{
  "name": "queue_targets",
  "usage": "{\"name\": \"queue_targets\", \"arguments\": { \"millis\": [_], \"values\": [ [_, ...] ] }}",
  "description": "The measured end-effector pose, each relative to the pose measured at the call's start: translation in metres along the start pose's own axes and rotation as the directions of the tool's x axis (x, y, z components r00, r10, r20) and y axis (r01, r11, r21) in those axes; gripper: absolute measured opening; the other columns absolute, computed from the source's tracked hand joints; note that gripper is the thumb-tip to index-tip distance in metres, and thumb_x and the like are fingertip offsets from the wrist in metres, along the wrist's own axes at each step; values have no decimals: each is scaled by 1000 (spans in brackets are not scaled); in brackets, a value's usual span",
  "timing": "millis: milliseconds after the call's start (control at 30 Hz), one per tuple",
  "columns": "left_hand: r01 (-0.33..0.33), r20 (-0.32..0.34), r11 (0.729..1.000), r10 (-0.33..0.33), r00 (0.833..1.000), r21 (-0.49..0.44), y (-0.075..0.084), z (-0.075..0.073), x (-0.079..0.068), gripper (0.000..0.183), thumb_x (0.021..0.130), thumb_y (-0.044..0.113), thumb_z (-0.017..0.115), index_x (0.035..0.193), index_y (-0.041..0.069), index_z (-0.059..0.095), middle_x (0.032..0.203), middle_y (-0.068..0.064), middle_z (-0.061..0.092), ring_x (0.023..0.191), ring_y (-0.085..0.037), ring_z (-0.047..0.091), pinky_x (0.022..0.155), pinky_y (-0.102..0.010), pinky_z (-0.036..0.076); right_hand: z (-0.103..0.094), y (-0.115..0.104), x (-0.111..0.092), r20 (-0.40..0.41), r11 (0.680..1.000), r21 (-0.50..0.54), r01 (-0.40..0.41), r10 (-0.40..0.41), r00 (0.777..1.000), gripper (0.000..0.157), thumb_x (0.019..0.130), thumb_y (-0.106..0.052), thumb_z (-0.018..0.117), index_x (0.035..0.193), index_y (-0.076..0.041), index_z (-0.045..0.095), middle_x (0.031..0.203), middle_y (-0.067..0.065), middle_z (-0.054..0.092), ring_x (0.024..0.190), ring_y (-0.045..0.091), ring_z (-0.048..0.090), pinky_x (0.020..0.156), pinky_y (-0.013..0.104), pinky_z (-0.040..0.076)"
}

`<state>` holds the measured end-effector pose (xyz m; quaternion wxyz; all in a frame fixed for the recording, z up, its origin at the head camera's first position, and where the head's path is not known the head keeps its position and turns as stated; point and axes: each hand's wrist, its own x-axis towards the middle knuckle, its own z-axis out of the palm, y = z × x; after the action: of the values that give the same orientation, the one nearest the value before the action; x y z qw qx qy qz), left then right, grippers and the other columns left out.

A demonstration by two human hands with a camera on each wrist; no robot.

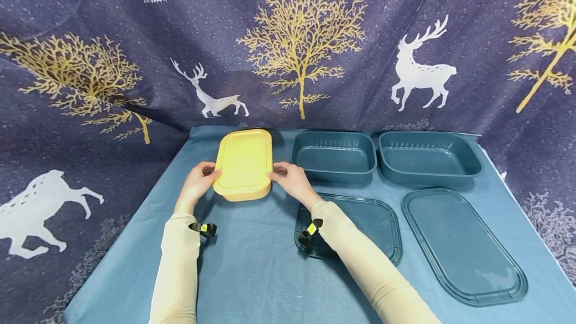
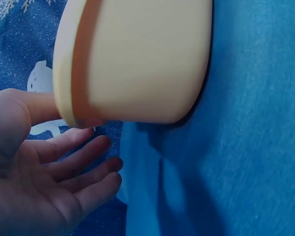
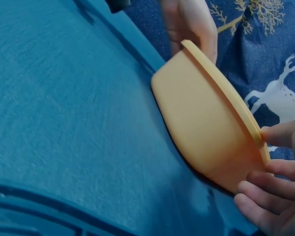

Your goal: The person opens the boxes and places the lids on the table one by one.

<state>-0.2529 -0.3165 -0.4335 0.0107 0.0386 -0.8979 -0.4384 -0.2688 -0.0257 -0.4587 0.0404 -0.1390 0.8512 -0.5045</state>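
Note:
A yellow lidded food container (image 1: 244, 161) sits on the cloth at the far left of the table, its lid on top of the box. At its left rim, my left hand (image 1: 197, 182) pinches the lid edge; in the left wrist view the other fingers of this left hand (image 2: 64, 182) extend loosely below the rim. On the opposite side my right hand (image 1: 292, 180) grips the rim, thumb on the lid. The right wrist view shows its fingers (image 3: 268, 191) under the rim, close to the wall of the yellow container (image 3: 206, 113).
Two dark teal boxes without lids, a smaller one (image 1: 334, 156) and a larger one (image 1: 429, 156), stand along the back right. Before them lie two teal lids, one (image 1: 360, 229) partly under my right forearm, another (image 1: 465, 244) farther right. A patterned cloth (image 1: 342, 89) hangs behind the table.

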Motion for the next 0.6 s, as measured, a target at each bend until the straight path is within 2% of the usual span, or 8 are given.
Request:
{"name": "queue_targets", "arguments": {
  "millis": [167, 267, 433, 600],
  "values": [
    [15, 29, 997, -17, 999, 71, 2, -3, -2, 55, 99, 33, 64, 135, -6, 51, 130, -27, 56, 115, -40, 54, 92, -49, 48, -4, 3, 3, -32, 1000, -12, 1, -1, 999, 42, 98, -39, 66, 131, -12, 68, 119, 2, 72, 98, 17, 69, 84, 36, 56],
    [8, 39, 993, -12, 999, 117, 5, -3, -1, 58, 98, 34, 65, 136, -7, 51, 132, -28, 56, 117, -41, 54, 95, -52, 46, -5, 5, 3, -40, 1000, -21, 7, -8, 999, 41, 99, -39, 65, 129, -12, 69, 118, 2, 72, 98, 17, 69, 85, 36, 56],
    [-37, 25, 987, 33, 999, 153, 4, -4, 7, 57, 103, 32, 58, 143, -6, 47, 140, -29, 52, 125, -44, 52, 103, -55, 43, -4, 6, -1, -32, 999, -28, 28, -29, 999, 45, 100, -39, 64, 134, -11, 64, 119, 4, 71, 100, 18, 69, 83, 33, 57],
    [-60, 23, 982, 57, 998, 180, -1, -3, 15, 52, 108, 28, 48, 150, -2, 43, 146, -28, 46, 130, -44, 49, 105, -56, 42, -1, 4, -7, 30, 998, -27, 48, -47, 998, 55, 99, -43, 64, 143, -12, 56, 126, 6, 68, 105, 20, 68, 86, 34, 56]
  ]
}}
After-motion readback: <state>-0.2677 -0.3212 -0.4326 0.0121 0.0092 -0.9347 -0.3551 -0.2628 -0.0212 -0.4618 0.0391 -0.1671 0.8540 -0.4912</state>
